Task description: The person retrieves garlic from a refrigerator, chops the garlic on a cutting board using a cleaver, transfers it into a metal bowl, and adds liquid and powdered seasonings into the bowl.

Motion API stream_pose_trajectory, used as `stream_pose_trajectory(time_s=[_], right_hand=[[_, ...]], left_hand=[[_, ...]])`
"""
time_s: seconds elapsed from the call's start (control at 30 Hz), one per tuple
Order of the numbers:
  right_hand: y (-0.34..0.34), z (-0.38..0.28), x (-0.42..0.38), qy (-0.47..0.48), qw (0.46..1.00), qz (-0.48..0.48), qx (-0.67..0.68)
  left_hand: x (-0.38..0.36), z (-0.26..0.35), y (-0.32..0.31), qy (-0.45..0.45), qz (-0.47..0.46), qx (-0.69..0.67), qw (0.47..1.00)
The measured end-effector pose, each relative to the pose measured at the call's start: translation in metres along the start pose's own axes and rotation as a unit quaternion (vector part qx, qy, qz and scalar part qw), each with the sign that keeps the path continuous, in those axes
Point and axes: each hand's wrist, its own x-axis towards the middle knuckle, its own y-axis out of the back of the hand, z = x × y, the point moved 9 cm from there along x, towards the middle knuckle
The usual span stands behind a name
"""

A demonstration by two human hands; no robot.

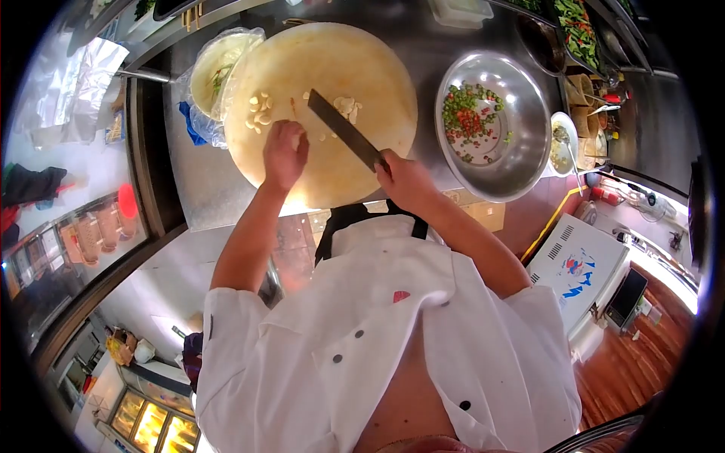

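Observation:
A cleaver (343, 130) slants across a round cutting board (362, 68), with my right hand (404, 180) wrapped round its handle at the lower end. To the left of the blade, over the board, my left hand (286, 153) is closed, its fingers curled; what they hold, if anything, is too small to tell. Whole pale cloves (259, 111) lie on the board above and left of that hand. Thin pale slices (347, 107) are on the board just right of the blade's upper part.
A steel bowl (521, 113) with chopped green and red pieces stands right of the board. Left of it is a plastic-lined bowl (204, 79). A small white bowl (563, 155) with a spoon is farther right. Trays of vegetables (578, 34) line the top right.

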Motion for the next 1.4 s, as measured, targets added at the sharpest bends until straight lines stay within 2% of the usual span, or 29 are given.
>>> stream_pose_trajectory(time_s=[0.13,0.17,0.3,0.43,0.63,0.83,1.03,1.23,1.33,1.4], right_hand=[[-0.019,-0.003,0.001,0.029,0.999,-0.023,0.019],[-0.029,0.003,0.003,0.037,0.999,-0.021,0.025],[-0.03,0.007,0.005,0.021,0.999,-0.027,0.041],[-0.013,0.025,0.013,-0.007,1.0,-0.011,0.018],[0.005,0.025,0.011,-0.018,1.0,0.008,-0.009],[-0.007,0.003,0.002,-0.023,0.997,-0.034,-0.064],[-0.007,-0.015,-0.001,0.037,0.997,-0.007,-0.072],[-0.01,-0.024,-0.004,0.055,0.992,-0.01,-0.115],[-0.007,-0.026,-0.005,0.071,0.99,-0.003,-0.119],[-0.003,-0.029,-0.005,0.07,0.991,-0.006,-0.112]], left_hand=[[-0.013,-0.039,0.019,0.107,0.001,-0.009,0.994],[-0.015,-0.04,0.019,0.105,-0.003,-0.018,0.994],[-0.015,-0.027,0.007,-0.004,-0.003,0.01,1.0],[-0.018,-0.017,-0.011,-0.009,-0.001,0.029,1.0],[-0.032,0.01,-0.009,-0.121,-0.033,0.037,0.991],[-0.029,0.011,-0.017,-0.122,-0.037,0.015,0.992],[-0.027,0.005,-0.022,-0.126,-0.021,0.053,0.99],[-0.019,0.009,-0.022,-0.153,-0.04,0.084,0.984],[-0.02,0.008,-0.025,-0.199,-0.04,0.105,0.974],[-0.019,0.007,-0.022,-0.18,-0.039,0.086,0.979]])
